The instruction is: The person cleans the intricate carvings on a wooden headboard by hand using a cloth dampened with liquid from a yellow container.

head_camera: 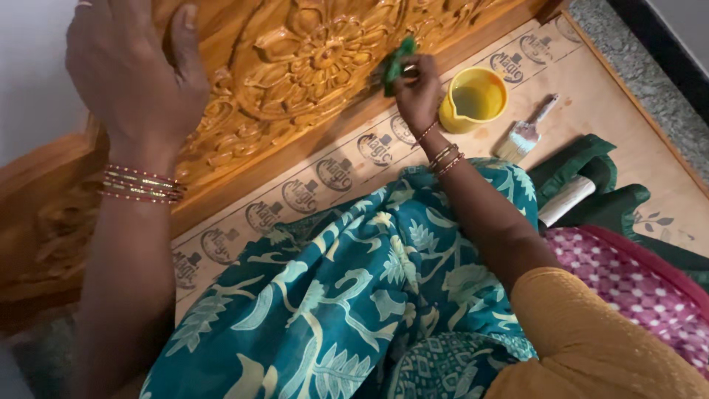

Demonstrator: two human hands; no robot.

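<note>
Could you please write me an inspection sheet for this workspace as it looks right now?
Surface: plywood sheet on the floor, printed with round logos.
Job's things: carved wooden panel propped upright; green pad pressed on its flower carving.
Clutter: yellow jug, paintbrush, dark green cloth, pink dotted fabric.
Hands: left hand rests on the panel's upper edge; right hand holds the pad.
Cables: nothing seen.
Surroundings: speckled floor, pale wall.

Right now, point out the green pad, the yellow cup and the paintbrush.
green pad (395, 65), head view, on its folded middle above the right hand.
yellow cup (474, 100), head view, on its inner wall.
paintbrush (517, 140), head view, on its bristles.
</note>
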